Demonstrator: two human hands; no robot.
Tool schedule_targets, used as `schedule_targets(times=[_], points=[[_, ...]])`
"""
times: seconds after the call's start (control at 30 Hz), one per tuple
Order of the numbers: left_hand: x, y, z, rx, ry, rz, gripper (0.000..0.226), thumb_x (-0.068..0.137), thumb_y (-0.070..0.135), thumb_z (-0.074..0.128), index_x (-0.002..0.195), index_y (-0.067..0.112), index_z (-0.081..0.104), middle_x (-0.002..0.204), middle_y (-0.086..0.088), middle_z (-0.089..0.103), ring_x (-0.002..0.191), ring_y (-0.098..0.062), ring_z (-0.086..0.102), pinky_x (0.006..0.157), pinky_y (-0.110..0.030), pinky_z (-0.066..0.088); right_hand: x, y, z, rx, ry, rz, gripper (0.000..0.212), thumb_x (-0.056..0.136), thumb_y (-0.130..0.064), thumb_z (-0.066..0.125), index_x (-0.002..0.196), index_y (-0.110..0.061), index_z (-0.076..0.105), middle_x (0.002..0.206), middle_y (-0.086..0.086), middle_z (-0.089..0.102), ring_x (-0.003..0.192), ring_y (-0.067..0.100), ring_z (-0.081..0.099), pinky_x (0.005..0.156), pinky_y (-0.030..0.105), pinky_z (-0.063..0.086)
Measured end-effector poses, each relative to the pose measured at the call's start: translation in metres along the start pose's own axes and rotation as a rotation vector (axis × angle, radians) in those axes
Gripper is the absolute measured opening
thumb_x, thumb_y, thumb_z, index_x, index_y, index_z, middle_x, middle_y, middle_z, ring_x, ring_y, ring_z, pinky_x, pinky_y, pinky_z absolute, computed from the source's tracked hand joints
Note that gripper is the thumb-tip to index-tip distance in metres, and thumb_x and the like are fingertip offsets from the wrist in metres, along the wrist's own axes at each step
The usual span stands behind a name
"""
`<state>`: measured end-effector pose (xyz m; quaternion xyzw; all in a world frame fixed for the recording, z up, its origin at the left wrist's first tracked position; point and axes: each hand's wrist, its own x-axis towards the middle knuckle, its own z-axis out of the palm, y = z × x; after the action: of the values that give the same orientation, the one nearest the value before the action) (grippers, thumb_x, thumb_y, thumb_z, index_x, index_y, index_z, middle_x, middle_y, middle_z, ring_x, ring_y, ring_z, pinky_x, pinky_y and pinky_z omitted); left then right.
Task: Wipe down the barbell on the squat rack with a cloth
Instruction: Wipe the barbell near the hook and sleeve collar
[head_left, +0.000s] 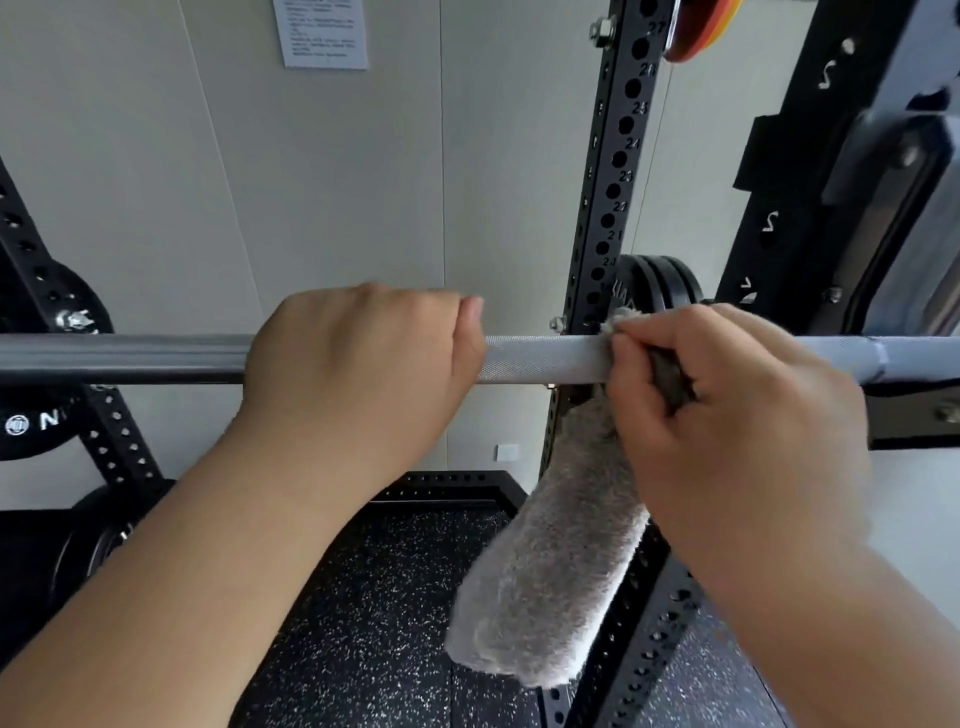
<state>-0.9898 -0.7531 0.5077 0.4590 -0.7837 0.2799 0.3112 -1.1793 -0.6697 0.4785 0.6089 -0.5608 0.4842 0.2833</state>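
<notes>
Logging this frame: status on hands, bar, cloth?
Left hand grips bar. Right hand holds cloth against bar, rest hanging. Bar bare between hands.

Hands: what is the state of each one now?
Left hand: closed around the barbell.
Right hand: holding the cloth against the barbell.

The barbell leaves both side edges; the left hand, the right hand and its cloth hide stretches. Above it, the notice's print is illegible.
</notes>
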Motion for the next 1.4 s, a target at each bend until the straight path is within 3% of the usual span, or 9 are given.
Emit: schedule_targets(times=[0.17,0.27,0.4,0.47,0.7,0.83,0.97,1.2,1.4], points=[[0.019,-0.005,-0.005,-0.176,-0.329,-0.081,0.059,0.107,0.051,0.020,0.071,0.017,0.053,0.064,-0.002,0.053,0.059,-0.021,0.051,0.053,-0.034,0.030,-0.012,-0.024,0.021,0.006,-0.080,-0.133,0.018,0.101,-0.021,0.063,0.090,-0.015,0.075,0.072,-0.004,0.062,0.049,0.020,0.054,0.041,0.034,0.046],[0.009,-0.005,-0.008,-0.195,-0.193,-0.032,0.059,0.106,0.051,0.020,0.066,0.017,0.047,0.060,-0.001,0.051,0.057,-0.024,0.049,0.053,-0.036,0.031,0.001,-0.006,0.007,0.016,-0.042,0.002,0.019,0.100,-0.024,0.063,0.086,-0.017,0.073,0.068,-0.005,0.058,0.051,0.020,0.053,0.044,0.033,0.046],[0.001,-0.013,-0.007,-0.150,-0.046,-0.099,0.059,0.105,0.050,0.018,0.075,0.020,0.060,0.063,-0.001,0.054,0.060,-0.029,0.049,0.052,-0.035,0.031,-0.005,-0.042,0.029,0.033,-0.099,-0.158,0.014,0.098,-0.020,0.066,0.087,-0.016,0.072,0.071,-0.004,0.059,0.048,0.023,0.052,0.040,0.033,0.044],[-0.003,-0.023,-0.004,-0.088,0.060,-0.140,0.056,0.106,0.045,0.025,0.061,0.019,0.045,0.052,0.001,0.040,0.048,-0.022,0.034,0.050,-0.029,0.019,-0.007,-0.055,0.038,0.013,-0.167,-0.247,0.004,0.092,-0.015,0.071,0.089,-0.017,0.071,0.073,-0.004,0.060,0.046,0.024,0.052,0.039,0.034,0.046],[-0.027,-0.033,0.012,-0.061,0.258,-0.118,0.040,0.101,0.029,0.042,0.061,0.023,0.037,0.055,0.002,0.034,0.056,-0.024,0.028,0.059,-0.032,0.017,0.003,-0.032,0.013,0.029,-0.115,-0.146,0.018,0.101,-0.026,0.064,0.090,-0.018,0.075,0.074,-0.004,0.066,0.055,0.022,0.061,0.045,0.035,0.050],[-0.032,-0.032,0.015,-0.087,0.285,-0.104,0.036,0.103,0.028,0.040,0.068,0.023,0.044,0.064,0.006,0.039,0.064,-0.023,0.033,0.066,-0.036,0.025,-0.018,-0.056,0.038,-0.018,-0.239,-0.270,0.013,0.081,-0.015,0.081,0.084,-0.023,0.071,0.071,-0.006,0.059,0.046,0.024,0.053,0.039,0.034,0.046],[-0.058,-0.042,0.020,-0.096,0.289,-0.092,0.032,0.105,0.033,0.045,0.099,0.017,0.072,0.090,0.002,0.068,0.085,-0.029,0.059,0.086,-0.043,0.037,-0.009,-0.038,0.023,0.041,-0.125,-0.229,0.023,0.104,-0.028,0.060,0.088,-0.019,0.074,0.073,-0.004,0.062,0.050,0.024,0.057,0.041,0.034,0.046],[-0.059,-0.057,0.021,-0.060,0.310,-0.194,0.034,0.105,0.030,0.042,0.088,0.016,0.067,0.084,0.001,0.063,0.082,-0.029,0.055,0.088,-0.042,0.036,0.008,-0.062,0.042,-0.004,-0.154,-0.303,0.011,0.094,-0.019,0.067,0.084,-0.018,0.070,0.071,-0.002,0.059,0.047,0.027,0.054,0.039,0.035,0.046],[-0.065,-0.041,0.023,-0.096,0.257,-0.212,0.044,0.105,0.042,0.039,0.108,0.011,0.069,0.101,-0.005,0.065,0.097,-0.034,0.055,0.102,-0.049,0.036,0.009,-0.015,-0.004,0.050,-0.068,-0.135,0.015,0.096,-0.021,0.068,0.088,-0.013,0.078,0.073,-0.004,0.068,0.054,0.017,0.060,0.049,0.028,0.051]])
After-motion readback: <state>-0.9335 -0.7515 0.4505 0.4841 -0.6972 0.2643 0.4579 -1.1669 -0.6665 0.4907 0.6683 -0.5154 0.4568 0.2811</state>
